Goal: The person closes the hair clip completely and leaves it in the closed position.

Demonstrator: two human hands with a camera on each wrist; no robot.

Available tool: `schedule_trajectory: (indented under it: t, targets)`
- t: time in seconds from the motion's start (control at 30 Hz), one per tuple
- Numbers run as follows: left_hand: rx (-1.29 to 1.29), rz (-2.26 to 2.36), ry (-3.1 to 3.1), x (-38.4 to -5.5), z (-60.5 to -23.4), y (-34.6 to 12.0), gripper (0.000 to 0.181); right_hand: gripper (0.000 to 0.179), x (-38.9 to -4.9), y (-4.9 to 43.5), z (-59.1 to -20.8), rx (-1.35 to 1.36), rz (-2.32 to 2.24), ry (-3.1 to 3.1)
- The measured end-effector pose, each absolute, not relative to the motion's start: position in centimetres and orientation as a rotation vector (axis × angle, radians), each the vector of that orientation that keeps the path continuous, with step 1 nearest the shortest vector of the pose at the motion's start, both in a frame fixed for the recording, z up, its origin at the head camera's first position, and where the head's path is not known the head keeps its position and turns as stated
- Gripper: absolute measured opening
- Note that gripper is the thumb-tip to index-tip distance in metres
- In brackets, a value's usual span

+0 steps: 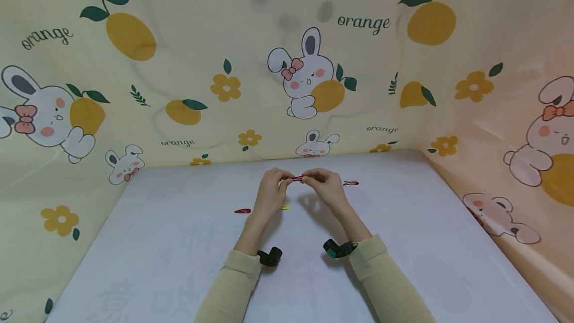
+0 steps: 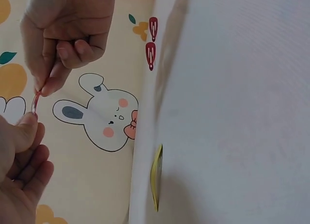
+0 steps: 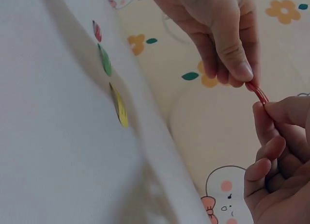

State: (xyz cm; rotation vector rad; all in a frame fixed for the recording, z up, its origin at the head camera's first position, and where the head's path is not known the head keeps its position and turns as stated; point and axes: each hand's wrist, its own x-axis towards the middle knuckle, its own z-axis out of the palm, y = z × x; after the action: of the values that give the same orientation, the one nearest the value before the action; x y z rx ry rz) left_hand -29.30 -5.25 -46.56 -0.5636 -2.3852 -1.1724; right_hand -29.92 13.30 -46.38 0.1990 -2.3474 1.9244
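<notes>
A red snap hair clip (image 1: pixel 298 179) is held up above the far part of the table, one end in each hand. My left hand (image 1: pixel 270 193) pinches its left end between thumb and finger. At the other end, the thumb and finger of my right hand (image 1: pixel 329 191) grip it. In the right wrist view the clip (image 3: pixel 258 93) looks slightly bent; fingertips cover both its ends. Below the hands, a yellow hair clip (image 2: pixel 156 178) lies on the table, partly hidden by the left wrist in the head view.
Left of the yellow clip lie a green hair clip (image 3: pixel 104 60) and a red one (image 3: pixel 97 31). Two more red clips (image 2: pixel 153 29) lie to the right on the white table (image 1: pixel 403 263). A patterned cloth (image 1: pixel 251 54) rises behind the table and at its sides.
</notes>
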Motion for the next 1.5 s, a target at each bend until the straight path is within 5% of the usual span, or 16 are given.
schedule_trajectory:
  t: [0.57, 1.5]
  targets:
    - [-0.559, -1.047, -2.369, -29.1, -46.5, -4.7, 0.010, 0.021, -30.1, 14.0, -46.1, 0.164, 2.081, -2.350]
    - [-0.429, -1.055, -2.627, -29.8, -47.3, -3.0, 0.008, 0.015, -31.1, 16.9, -46.8, 0.498, 1.379, -2.730]
